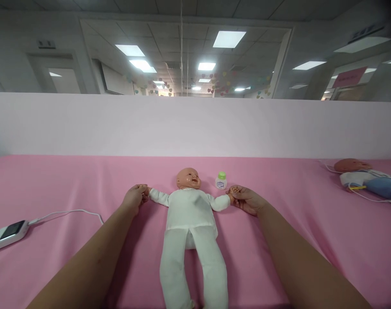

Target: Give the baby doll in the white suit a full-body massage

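Observation:
A baby doll (190, 210) in a white top and white trousers lies on its back on the pink sheet (70, 184), its legs toward me. Both its arms are stretched out sideways. My left hand (136, 197) is closed around the doll's hand on the left side. On the right side my right hand (247, 199) pinches the doll's other hand between thumb and fingers. Just beyond my right hand stands a small clear bottle (221, 181) with a green cap, apart from my fingers.
At the left edge lies a white handheld device (9, 235) with a dark screen and a white cable (63, 211). A second doll (369, 178) in white and blue, with thin tubing on it, lies far right. Behind the sheet rises a low white wall (195, 126) under glass.

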Available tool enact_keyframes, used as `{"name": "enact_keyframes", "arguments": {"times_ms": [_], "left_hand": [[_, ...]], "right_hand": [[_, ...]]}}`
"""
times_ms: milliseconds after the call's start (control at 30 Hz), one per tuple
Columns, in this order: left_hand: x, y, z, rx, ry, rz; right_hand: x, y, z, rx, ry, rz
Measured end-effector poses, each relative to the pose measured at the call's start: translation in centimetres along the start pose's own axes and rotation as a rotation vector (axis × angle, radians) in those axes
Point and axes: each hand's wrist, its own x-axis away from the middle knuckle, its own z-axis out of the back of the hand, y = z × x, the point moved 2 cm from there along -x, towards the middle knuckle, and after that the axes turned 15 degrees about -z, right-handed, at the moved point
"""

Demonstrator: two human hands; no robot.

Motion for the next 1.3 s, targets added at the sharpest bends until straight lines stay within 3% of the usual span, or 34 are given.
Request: {"name": "enact_keyframes", "arguments": {"times_ms": [400, 500, 833, 1100, 1300], "left_hand": [[0.1, 0.2, 0.1, -0.059, 0.042, 0.000], [0.2, 0.5, -0.1, -0.039, 0.050, 0.015], [0.4, 0.6, -0.2, 0.045, -0.012, -0.014], [0.4, 0.3, 0.0, -0.006, -0.003, -0.029], [0.3, 0.1, 0.0, -0.039, 0.021, -0.011]], "right_hand": [[-1.0, 0.0, 0.3, 0.022, 0.269, 0.008], [-0.7, -0.1, 0.5, 0.046, 0.247, -0.006], [1.1, -0.3, 0.6, -0.058, -0.041, -0.099], [0.5, -0.1, 0.3, 0.019, 0.036, -0.082], [-0.1, -0.1, 0.5, -0.016, 0.164, -0.122]]}}
